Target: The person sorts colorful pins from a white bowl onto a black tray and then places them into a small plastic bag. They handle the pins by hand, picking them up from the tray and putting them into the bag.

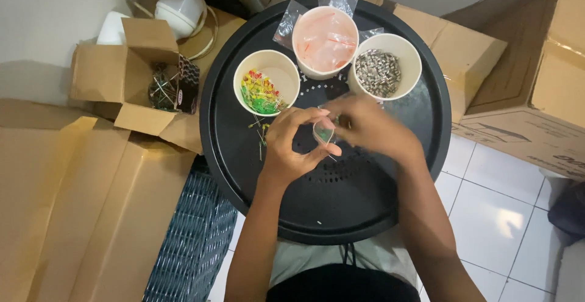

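Over the middle of a round black tray (365, 204), my left hand (291, 143) and my right hand (368, 126) meet and pinch a small clear plastic bag (323, 132) between their fingertips. The right hand is blurred. Behind the hands stand three white cups: the left cup (267, 82) holds red, yellow and green LEDs, the middle cup (325, 41) holds clear little bags, and the right cup (385, 66) holds small grey metal parts. A few loose LEDs (261, 132) lie on the tray beside my left hand.
An open cardboard box (137, 76) with wire parts sits left of the tray. Flat cardboard (67, 204) covers the floor at left, big boxes (530, 82) stand at right. A dark woven basket (192, 241) lies under the tray's near-left edge. White tiles (493, 223) show at right.
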